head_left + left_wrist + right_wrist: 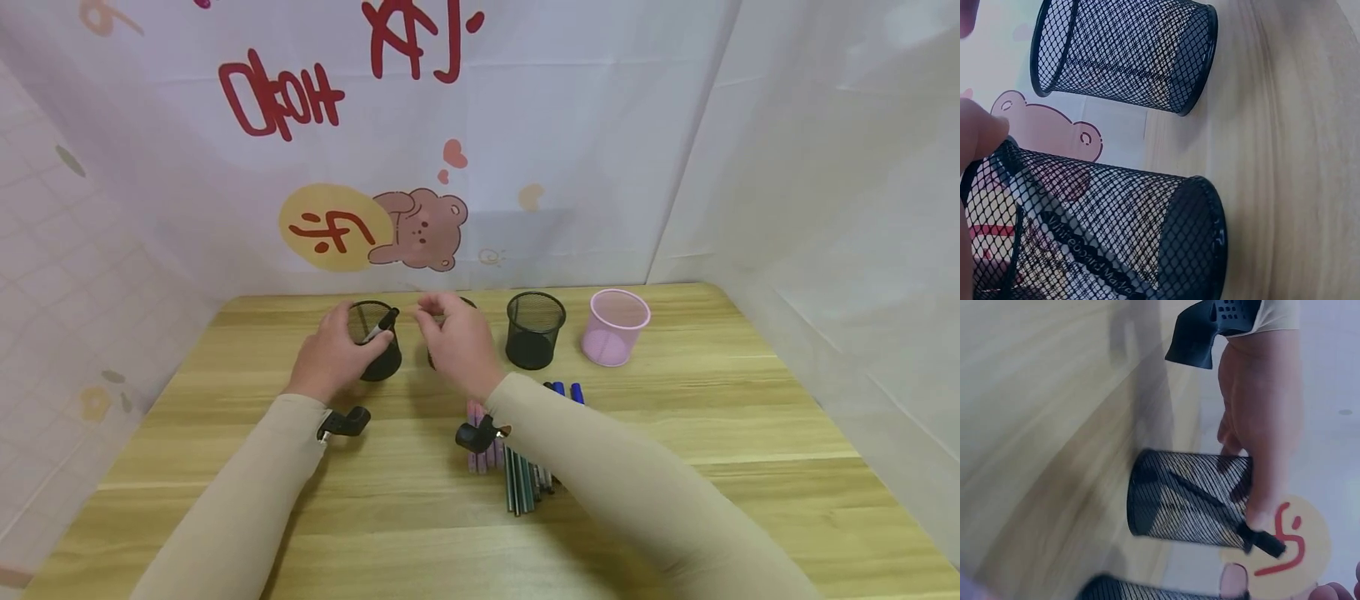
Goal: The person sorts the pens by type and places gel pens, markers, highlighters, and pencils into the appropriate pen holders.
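Observation:
At the back left of the table, my left hand (333, 354) grips a black mesh pen cup (385, 365) by its rim, thumb on the near right side. A whiteboard marker (1079, 240) leans inside this cup, its black end poking above the rim beside the thumb. My right hand (463, 346) hovers in front of a second black mesh cup (1122, 56) and hides most of it in the head view. The right thumb and forefinger are bent towards each other, with nothing visible between them.
A third black mesh cup (534, 337) and a pink mesh cup (611, 335) stand to the right. Pink pens (481, 462), green pencils (517, 487) and blue-capped markers (577, 392) lie partly hidden under my right forearm. A printed curtain (585, 133) hangs behind the table.

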The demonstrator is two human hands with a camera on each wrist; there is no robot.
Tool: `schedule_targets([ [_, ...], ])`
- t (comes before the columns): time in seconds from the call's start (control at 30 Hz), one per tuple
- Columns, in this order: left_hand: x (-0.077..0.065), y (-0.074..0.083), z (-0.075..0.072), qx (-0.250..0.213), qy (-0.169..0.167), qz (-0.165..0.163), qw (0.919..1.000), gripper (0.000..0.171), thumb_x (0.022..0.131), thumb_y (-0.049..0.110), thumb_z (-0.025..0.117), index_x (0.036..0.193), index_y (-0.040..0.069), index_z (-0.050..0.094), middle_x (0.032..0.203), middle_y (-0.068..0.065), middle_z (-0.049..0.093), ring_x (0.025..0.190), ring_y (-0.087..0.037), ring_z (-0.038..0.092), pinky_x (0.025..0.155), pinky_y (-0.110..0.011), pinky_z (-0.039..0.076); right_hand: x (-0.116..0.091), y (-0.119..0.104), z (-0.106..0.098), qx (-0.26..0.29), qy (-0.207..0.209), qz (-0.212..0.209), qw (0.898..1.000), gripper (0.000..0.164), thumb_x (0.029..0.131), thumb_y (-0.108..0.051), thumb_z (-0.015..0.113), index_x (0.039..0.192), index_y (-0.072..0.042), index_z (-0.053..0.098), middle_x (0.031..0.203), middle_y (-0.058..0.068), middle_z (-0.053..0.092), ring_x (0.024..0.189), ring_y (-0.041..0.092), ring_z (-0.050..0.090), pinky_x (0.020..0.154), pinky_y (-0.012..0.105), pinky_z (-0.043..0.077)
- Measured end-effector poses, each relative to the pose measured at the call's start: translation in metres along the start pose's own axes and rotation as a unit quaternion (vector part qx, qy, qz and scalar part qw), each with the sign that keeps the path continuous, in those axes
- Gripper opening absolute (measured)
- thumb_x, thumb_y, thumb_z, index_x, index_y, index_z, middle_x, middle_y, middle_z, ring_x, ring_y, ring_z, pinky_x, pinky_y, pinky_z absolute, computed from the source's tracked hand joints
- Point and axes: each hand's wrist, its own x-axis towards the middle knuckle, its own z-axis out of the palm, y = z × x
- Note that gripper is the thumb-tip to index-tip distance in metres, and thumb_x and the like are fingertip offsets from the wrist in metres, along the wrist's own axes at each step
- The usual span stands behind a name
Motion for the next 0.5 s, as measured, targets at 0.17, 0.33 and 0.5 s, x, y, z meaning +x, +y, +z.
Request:
schedule_targets([
  [0.17,0.000,0.000,-0.006,0.012,-0.020,0.000,0.9997,0.111,0.091,0.083,0.052,0.167,0.007,0.022,0.169,-0.024,0.033,0.143,-0.057,0.043,0.115,-0.072,0.037,-0.009,0.006,-0.030,-0.022,-0.019,0.003,1.000,0.024,0.107,-0.026,0.062,0.125,-0.012,0.071,0.118,0.003,0.077,0.085,0.015,0.068,0.073,0.032,0.055],
  [0.33,0.001,0.003,-0.014,0.016,-0.045,-0.006,0.9988,0.114,0.088,0.085,0.054,0.166,0.007,0.023,0.169,-0.023,0.032,0.147,-0.055,0.039,0.117,-0.071,0.036,-0.018,0.019,-0.067,-0.068,-0.010,0.004,0.998,0.023,0.105,-0.024,0.066,0.123,-0.012,0.073,0.113,0.004,0.078,0.087,0.019,0.071,0.079,0.038,0.058],
  [0.5,0.003,0.005,-0.017,0.020,-0.060,-0.009,0.9980,0.115,0.088,0.083,0.056,0.166,0.006,0.022,0.169,-0.025,0.032,0.148,-0.054,0.037,0.118,-0.070,0.035,-0.026,0.038,-0.101,-0.078,-0.024,0.023,0.996,0.026,0.105,-0.022,0.066,0.124,-0.007,0.071,0.114,0.009,0.077,0.099,0.027,0.072,0.089,0.044,0.059],
])
